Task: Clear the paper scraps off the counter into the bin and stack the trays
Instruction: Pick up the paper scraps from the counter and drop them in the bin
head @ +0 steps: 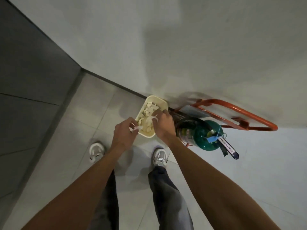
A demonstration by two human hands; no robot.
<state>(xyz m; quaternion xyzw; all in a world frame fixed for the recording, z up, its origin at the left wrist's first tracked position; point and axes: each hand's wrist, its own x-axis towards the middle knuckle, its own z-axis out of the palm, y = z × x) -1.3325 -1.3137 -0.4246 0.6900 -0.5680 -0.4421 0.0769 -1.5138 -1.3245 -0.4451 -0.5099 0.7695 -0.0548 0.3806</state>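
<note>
The person stands over a cream bin (163, 101) that sits on the tiled floor (79, 117) against the wall (166, 39). Both hands reach down over the bin.

The left hand (125, 131) is above the bin's near left corner. Its fingers are curled in and pinch a few white paper scraps (135, 129), which stick out between the fingertips. The right hand (163, 122) is above the bin's right side, knuckles up, with its fingers bent and holding more scraps, which hang from the fingertips over the opening. The two hands are near each other but apart, with a stretch of the bin showing between them.

The bin holds a heap of crumpled paper (147, 109) that reaches close to the rim.

Just to the right of the bin, a green fire extinguisher (201, 136) stands in an orange metal frame (232, 108). A blue tag (211, 138) hangs at its neck. Two pale shoes (159, 157) are planted on the tiles just short of the bin.
</note>
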